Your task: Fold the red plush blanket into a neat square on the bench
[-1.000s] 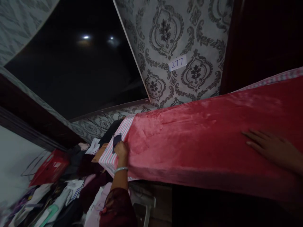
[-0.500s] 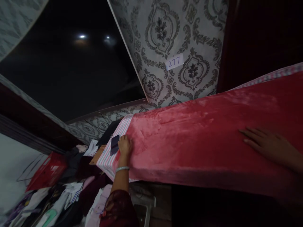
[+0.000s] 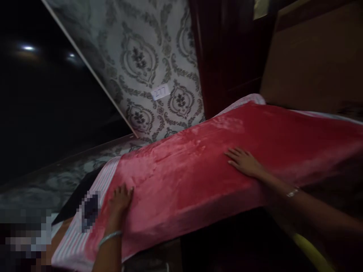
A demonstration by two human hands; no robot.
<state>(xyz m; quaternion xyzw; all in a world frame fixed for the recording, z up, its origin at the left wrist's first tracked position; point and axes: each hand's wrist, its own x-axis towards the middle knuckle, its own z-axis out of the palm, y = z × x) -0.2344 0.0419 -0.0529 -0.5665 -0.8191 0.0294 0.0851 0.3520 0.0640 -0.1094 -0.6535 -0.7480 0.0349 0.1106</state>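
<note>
A red plush cloth (image 3: 181,177) covers a long table-like surface and hangs over its front edge. Under it, at the left end, shows a striped cloth (image 3: 104,177) in white, pink and grey. My left hand (image 3: 120,198) rests on the red cloth near that end, fingers spread, a bracelet at the wrist. Farther right, my right hand (image 3: 244,161) lies flat on the red cloth with its fingers stretched out. Neither hand holds anything. Left of my left hand, a dark phone (image 3: 90,207) lies on the striped cloth, partly blurred out.
A large dark screen (image 3: 56,98) stands at the left against patterned wallpaper (image 3: 138,60). A paper label (image 3: 160,91) marked 277 is stuck there. Dark red wood panelling (image 3: 224,56) and a brown board (image 3: 314,56) rise behind the right side. Something yellow (image 3: 310,251) shows low at the right.
The view has swung to the right. My left hand has come away from beside the phone, its fingers now spread on the red cloth. My right hand stays flat on the cloth.
</note>
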